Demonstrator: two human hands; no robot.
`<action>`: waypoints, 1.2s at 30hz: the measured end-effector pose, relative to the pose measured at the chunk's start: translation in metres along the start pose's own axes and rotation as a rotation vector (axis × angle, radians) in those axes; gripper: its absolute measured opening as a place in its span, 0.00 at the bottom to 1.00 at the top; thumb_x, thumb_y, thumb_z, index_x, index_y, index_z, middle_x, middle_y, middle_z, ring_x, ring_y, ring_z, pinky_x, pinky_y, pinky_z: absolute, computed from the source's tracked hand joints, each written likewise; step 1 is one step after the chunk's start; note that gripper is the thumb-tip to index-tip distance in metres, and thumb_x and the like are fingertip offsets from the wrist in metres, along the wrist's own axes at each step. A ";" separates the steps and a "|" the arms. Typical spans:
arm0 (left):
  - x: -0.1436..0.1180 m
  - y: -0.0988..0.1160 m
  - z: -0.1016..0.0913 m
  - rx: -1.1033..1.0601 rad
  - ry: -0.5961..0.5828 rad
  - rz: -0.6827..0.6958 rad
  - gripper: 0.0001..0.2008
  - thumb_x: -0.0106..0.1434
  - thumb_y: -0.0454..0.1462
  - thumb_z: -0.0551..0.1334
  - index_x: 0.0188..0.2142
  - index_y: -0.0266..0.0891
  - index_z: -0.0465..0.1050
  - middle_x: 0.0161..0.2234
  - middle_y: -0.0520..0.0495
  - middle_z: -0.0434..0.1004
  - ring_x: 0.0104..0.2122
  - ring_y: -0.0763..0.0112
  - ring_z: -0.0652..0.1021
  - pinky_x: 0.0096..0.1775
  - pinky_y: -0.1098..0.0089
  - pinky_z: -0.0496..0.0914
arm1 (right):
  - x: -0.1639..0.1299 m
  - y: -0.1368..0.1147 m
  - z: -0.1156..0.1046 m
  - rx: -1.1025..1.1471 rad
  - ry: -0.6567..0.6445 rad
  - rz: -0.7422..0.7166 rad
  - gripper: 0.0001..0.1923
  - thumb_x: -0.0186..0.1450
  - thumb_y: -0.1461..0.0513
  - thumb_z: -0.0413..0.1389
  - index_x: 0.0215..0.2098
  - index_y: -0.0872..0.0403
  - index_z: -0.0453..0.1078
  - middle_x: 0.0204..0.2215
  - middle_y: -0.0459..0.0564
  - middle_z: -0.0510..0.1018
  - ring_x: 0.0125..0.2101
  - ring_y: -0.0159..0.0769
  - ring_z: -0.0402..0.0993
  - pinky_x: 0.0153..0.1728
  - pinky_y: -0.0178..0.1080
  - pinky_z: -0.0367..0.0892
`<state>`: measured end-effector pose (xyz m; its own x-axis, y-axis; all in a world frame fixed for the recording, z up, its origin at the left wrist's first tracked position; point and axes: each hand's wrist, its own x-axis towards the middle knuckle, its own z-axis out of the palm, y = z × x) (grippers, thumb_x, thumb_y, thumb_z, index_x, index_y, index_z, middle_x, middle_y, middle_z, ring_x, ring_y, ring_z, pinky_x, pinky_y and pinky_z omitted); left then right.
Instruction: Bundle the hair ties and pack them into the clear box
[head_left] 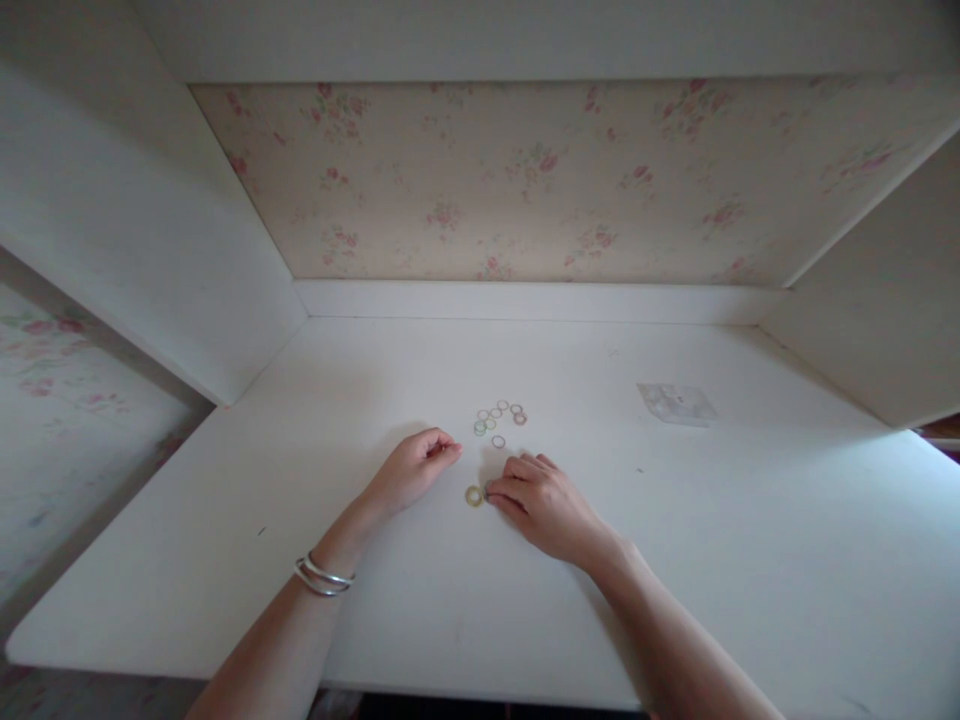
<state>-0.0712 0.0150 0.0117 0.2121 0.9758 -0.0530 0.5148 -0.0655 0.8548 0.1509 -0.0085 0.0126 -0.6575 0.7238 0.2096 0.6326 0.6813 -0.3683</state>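
My left hand (414, 468) rests on the white desk with its fingers curled in and the thumb laid against them; nothing shows in it. To its right, my right hand (541, 500) is closed in a pinch, with a small greyish thing (487, 491) at its fingertips that I cannot make out. Touching or very close to those fingertips lies a yellow ring (466, 496), thicker than the rest. Just beyond both hands a thin dark pinkish ring (493, 445) lies alone. Farther back is a loose group of several thin rings (496, 412) in pale green, beige and pink.
A clear plastic bag (676, 404) lies flat at the right of the desk (390, 620). White side panels and a floral-papered back wall (487, 180) enclose the desk. Two silver bangles (324, 577) circle my left wrist.
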 end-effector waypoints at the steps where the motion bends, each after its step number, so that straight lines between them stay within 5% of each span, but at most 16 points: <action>1: 0.000 0.000 0.000 0.001 0.000 0.000 0.16 0.61 0.48 0.56 0.29 0.37 0.69 0.25 0.53 0.68 0.27 0.72 0.67 0.30 0.72 0.60 | 0.000 0.000 0.001 -0.004 0.003 -0.001 0.11 0.68 0.61 0.49 0.36 0.50 0.73 0.30 0.47 0.72 0.33 0.33 0.64 0.36 0.37 0.56; 17: 0.000 -0.001 0.000 -0.004 -0.002 0.005 0.16 0.61 0.48 0.56 0.31 0.37 0.71 0.26 0.52 0.70 0.27 0.72 0.68 0.30 0.73 0.61 | -0.003 0.001 0.000 0.002 0.097 0.060 0.09 0.69 0.64 0.47 0.38 0.53 0.69 0.34 0.49 0.71 0.35 0.34 0.64 0.37 0.38 0.56; 24: 0.000 -0.001 0.000 0.008 -0.004 -0.004 0.16 0.61 0.49 0.56 0.31 0.38 0.70 0.26 0.53 0.69 0.27 0.72 0.68 0.30 0.72 0.61 | -0.008 0.002 -0.004 0.020 -0.007 0.008 0.09 0.68 0.63 0.49 0.36 0.50 0.72 0.31 0.47 0.72 0.35 0.33 0.64 0.38 0.38 0.54; 36: -0.001 0.003 0.000 -0.008 -0.008 -0.005 0.16 0.61 0.48 0.55 0.30 0.38 0.69 0.25 0.53 0.68 0.27 0.72 0.67 0.29 0.72 0.60 | -0.004 -0.003 0.001 -0.074 0.003 0.020 0.10 0.68 0.63 0.49 0.35 0.50 0.73 0.30 0.47 0.73 0.34 0.34 0.63 0.36 0.39 0.53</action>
<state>-0.0697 0.0138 0.0140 0.2162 0.9745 -0.0609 0.5094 -0.0594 0.8585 0.1515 -0.0137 0.0123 -0.6427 0.7379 0.2059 0.6747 0.6725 -0.3042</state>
